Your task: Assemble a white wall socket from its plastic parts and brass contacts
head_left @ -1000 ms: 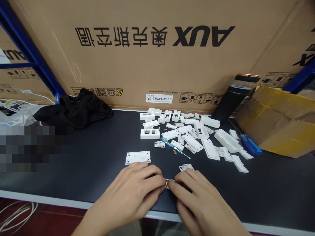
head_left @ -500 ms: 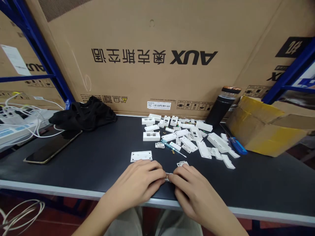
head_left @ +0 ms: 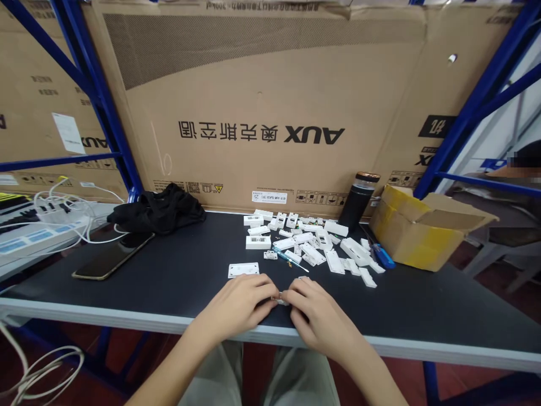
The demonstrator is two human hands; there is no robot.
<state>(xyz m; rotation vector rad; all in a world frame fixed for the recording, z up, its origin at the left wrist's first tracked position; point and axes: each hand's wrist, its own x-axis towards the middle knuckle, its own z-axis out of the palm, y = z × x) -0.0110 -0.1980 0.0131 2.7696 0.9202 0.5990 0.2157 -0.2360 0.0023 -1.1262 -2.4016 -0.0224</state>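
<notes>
Close to the table's front edge, my left hand (head_left: 247, 301) and my right hand (head_left: 310, 313) meet over a small white plastic part (head_left: 280, 300). Fingertips of both hands pinch it from either side and cover most of it. A second white piece (head_left: 303, 277) shows only partly behind my right fingers. Just beyond my left hand lies a flat white plastic cover (head_left: 243, 270). Farther back is a loose pile of white plastic housings (head_left: 304, 241), with a small screwdriver with a clear blue handle (head_left: 291, 258) among them.
A black tumbler (head_left: 358, 203) and an open cardboard box (head_left: 416, 228) stand at the right, near a blue-handled tool (head_left: 384, 256). Leftward lie a black cloth (head_left: 160, 208), a phone (head_left: 113, 256) and a power strip (head_left: 46, 239) with cables. Another person (head_left: 524, 186) is partly visible at far right.
The camera view has tilted up, showing more of the large carton and a person at the right. Both hands stay together on the small white part.
</notes>
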